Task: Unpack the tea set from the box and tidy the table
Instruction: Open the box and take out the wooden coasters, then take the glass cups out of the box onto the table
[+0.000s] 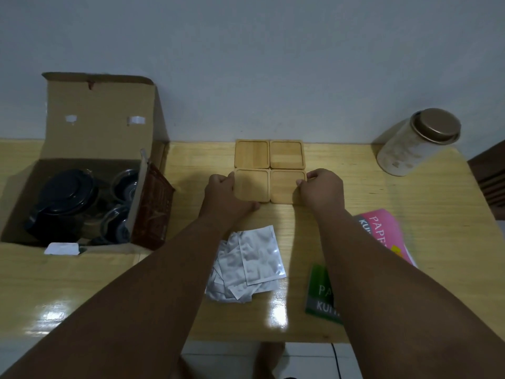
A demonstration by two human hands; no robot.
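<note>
Head view: we are squaring four wooden coasters (270,170) into a block on the table (382,214); left hand (228,194) and right hand (322,188) pinch the near pair's outer edges; next, we judge, lifting the teapot (62,201) from the box (101,127).

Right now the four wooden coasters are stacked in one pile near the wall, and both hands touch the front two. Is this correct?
Not quite. In the head view the four wooden coasters lie flat in a two-by-two square, not stacked. The left hand and right hand do touch the front two.
</note>
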